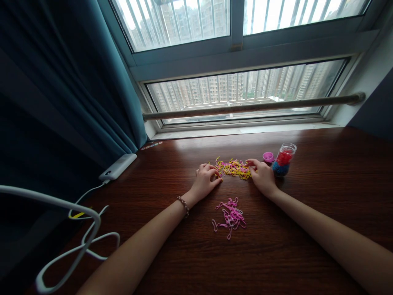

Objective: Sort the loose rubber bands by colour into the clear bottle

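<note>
A mixed pile of yellow and pink clips [235, 168] lies on the brown wooden table [184, 254]. At the pile's left end is my left hand [207, 178], its fingers curled down by a few pink pieces; what its fingertips hold, if anything, is too small to tell. My right hand [260, 174] touches the right end of the pile with its fingers bent and apart. Nearer to me, between my forearms, sits a separate heap of pink clips [232, 217].
Right of my right hand stands an open clear jar [284, 159] with red and blue contents, beside a small pink cup [268, 157]. A white power strip [118, 167] and looped white cable [92, 229] lie at the left, below a blue curtain [101, 82].
</note>
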